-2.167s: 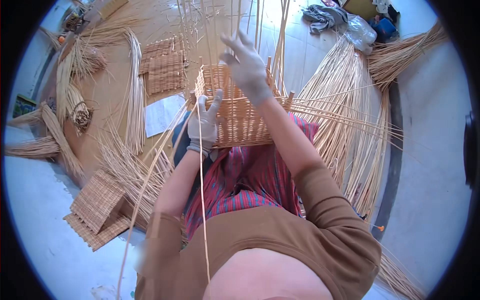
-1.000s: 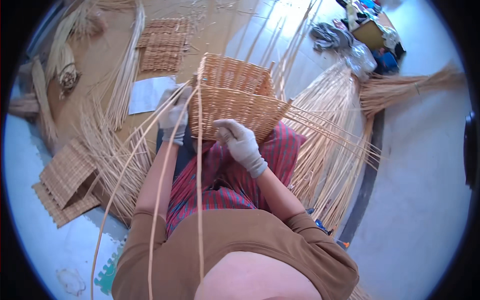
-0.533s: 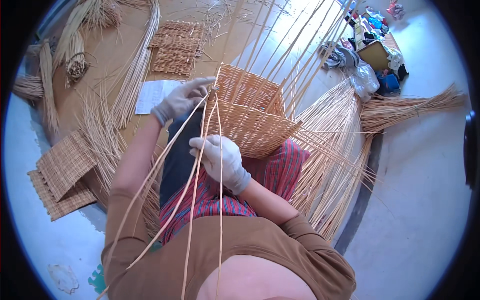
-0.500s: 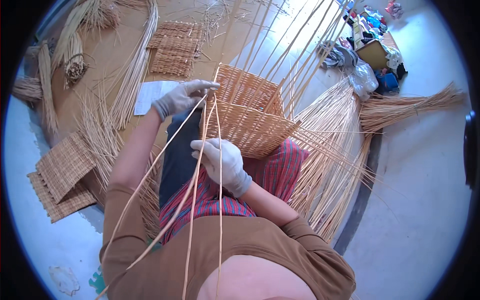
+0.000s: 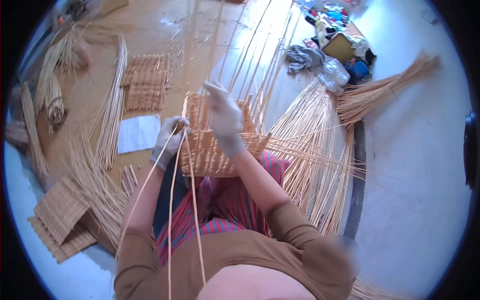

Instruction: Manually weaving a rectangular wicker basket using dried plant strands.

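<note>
Resting beneath the right hand [image 5: 225,117], half-woven basket [image 5: 212,150].

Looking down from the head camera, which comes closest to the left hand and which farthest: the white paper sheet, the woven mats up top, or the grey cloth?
1. White paper sheet, just left of the left hand.
2. Woven mats, above-left.
3. Grey cloth, far upper right.

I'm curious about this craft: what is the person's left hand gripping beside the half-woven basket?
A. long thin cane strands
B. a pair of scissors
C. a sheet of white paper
A: the gloved left hand pinches long cane strands beside the basket.
</note>
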### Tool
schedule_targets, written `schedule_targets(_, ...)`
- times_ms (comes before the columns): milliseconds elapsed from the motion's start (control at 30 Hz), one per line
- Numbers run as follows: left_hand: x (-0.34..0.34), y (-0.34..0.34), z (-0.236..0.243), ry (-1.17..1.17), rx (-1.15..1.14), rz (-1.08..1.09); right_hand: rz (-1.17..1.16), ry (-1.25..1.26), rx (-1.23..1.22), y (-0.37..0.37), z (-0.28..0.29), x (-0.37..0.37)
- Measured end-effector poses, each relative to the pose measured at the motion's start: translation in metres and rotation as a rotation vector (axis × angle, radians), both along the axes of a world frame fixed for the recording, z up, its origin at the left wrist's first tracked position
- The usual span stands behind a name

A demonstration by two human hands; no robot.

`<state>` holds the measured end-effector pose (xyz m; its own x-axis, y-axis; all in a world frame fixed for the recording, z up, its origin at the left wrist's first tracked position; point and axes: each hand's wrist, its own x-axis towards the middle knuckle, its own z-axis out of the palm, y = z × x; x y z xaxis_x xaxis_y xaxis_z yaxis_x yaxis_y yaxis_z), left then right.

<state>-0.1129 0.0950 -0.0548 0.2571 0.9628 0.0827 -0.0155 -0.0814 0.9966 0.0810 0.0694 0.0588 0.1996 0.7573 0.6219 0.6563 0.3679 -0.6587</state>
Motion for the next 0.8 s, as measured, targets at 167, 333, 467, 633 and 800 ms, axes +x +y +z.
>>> schedule_targets(167,0.022,-0.007,0.006,-0.092,0.241,0.182,0.055,0.075,-0.193,0.042,0.034,-0.003)
schedule_targets(333,0.042,-0.014,-0.008,-0.324,-0.074,0.319,0.143,0.999,-0.149,-0.079,-0.060,0.051)
schedule_targets(467,0.044,-0.042,-0.004,-0.178,0.189,0.537,-0.015,1.022,-0.287,-0.118,-0.097,0.104)
schedule_targets(633,0.058,-0.087,0.052,0.236,0.754,0.313,0.012,1.056,-0.328,-0.127,-0.093,0.113)
schedule_targets(800,0.094,-0.040,0.087,0.790,0.067,-0.135,-0.081,0.944,-0.090,-0.085,-0.055,0.071)
